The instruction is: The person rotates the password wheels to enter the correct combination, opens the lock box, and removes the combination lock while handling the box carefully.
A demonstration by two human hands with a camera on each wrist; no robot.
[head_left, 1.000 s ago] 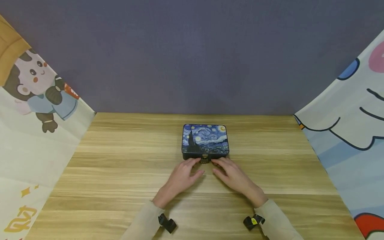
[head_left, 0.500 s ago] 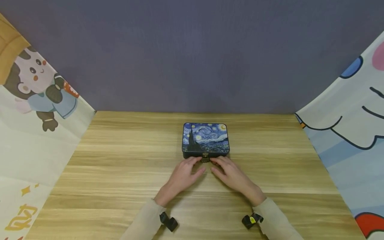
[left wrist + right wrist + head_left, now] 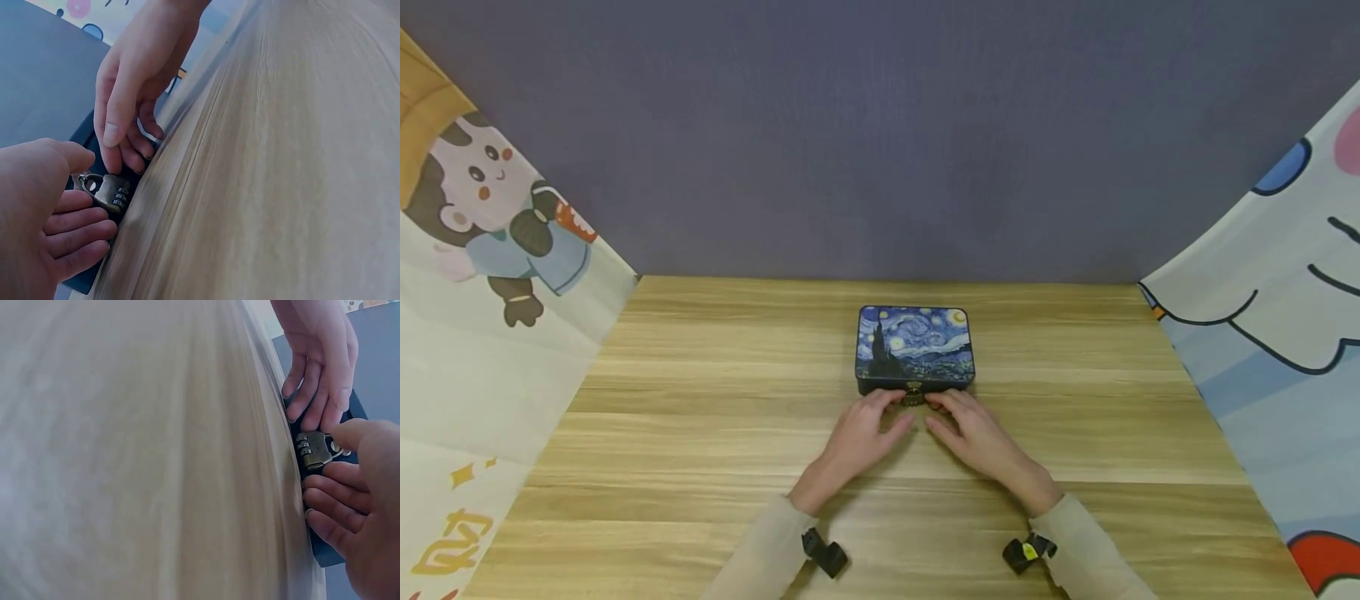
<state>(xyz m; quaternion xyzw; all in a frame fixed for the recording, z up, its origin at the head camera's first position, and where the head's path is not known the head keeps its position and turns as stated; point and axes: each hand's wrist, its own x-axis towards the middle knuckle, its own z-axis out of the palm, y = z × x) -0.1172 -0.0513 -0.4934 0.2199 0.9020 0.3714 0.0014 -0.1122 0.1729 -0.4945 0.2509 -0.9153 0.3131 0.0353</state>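
A small dark tin box (image 3: 914, 343) with a swirling blue night-sky picture on its closed lid lies flat on the table. From the clasp at its front hangs a bronze combination padlock (image 3: 913, 394), whose number dials show in the left wrist view and in the right wrist view. My left hand (image 3: 859, 437) rests its fingertips against the box front, just left of the padlock (image 3: 112, 192). Mirroring it on the right side of the padlock (image 3: 314, 450) is my right hand (image 3: 981, 437). Fingers of both are loosely bent. Whether any fingertip touches the padlock, I cannot tell.
The wood-grain table (image 3: 700, 375) extends around the box on all sides. Behind it rises a dark grey-blue backdrop (image 3: 880, 142). Cartoon-printed cloths flank the table, one on the left (image 3: 490, 375) and one on the right (image 3: 1262, 400).
Almost nothing differs. The whole head view has shifted slightly, and both hands keep their places beside the padlock.
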